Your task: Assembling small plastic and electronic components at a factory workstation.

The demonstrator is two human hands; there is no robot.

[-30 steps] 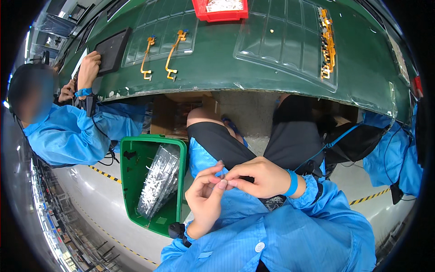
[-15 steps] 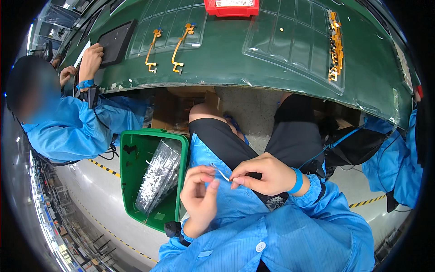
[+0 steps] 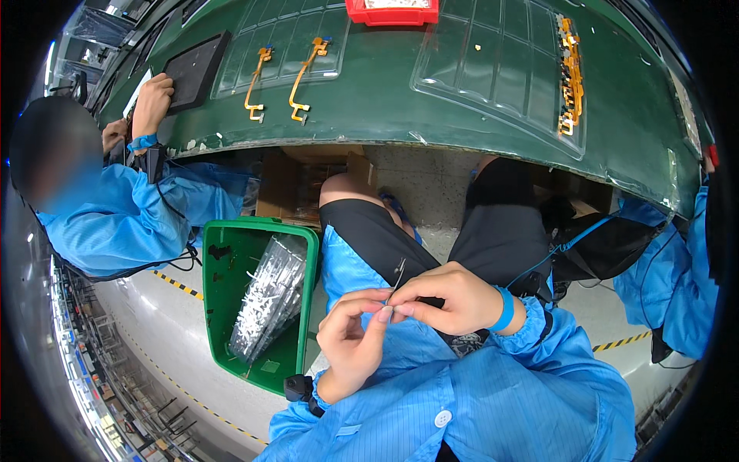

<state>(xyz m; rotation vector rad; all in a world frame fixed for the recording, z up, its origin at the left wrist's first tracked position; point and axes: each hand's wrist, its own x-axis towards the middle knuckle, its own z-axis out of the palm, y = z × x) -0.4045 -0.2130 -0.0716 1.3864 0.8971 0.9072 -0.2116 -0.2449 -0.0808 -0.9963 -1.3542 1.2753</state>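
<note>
Over my lap, my left hand (image 3: 352,336) and my right hand (image 3: 450,299) meet at the fingertips, both closed in a pinch. A thin, narrow strip (image 3: 399,275) sticks up from between them, with a small wider end at its top. It looks like a slim flex cable, but its kind is too small to make out. The fingers hide its lower end. On the green table ahead lie two orange flex cables (image 3: 256,85) (image 3: 299,81), apart from my hands. More orange flex cables (image 3: 570,77) are lined up along a clear plastic tray (image 3: 493,73) at the right.
A green bin (image 3: 314,289) holding clear plastic trays with white bits (image 3: 265,304) stands at my left. The table's front edge (image 3: 419,144) runs before my knees. A red box (image 3: 392,15) sits at the back. Left, a co-worker's hand (image 3: 154,100) is near a black tray (image 3: 198,73).
My left hand has moved right and its fingertips now meet my right hand's. The thin strip, which lay slanted between the hands, now points upward. The right hand has hardly moved.
</note>
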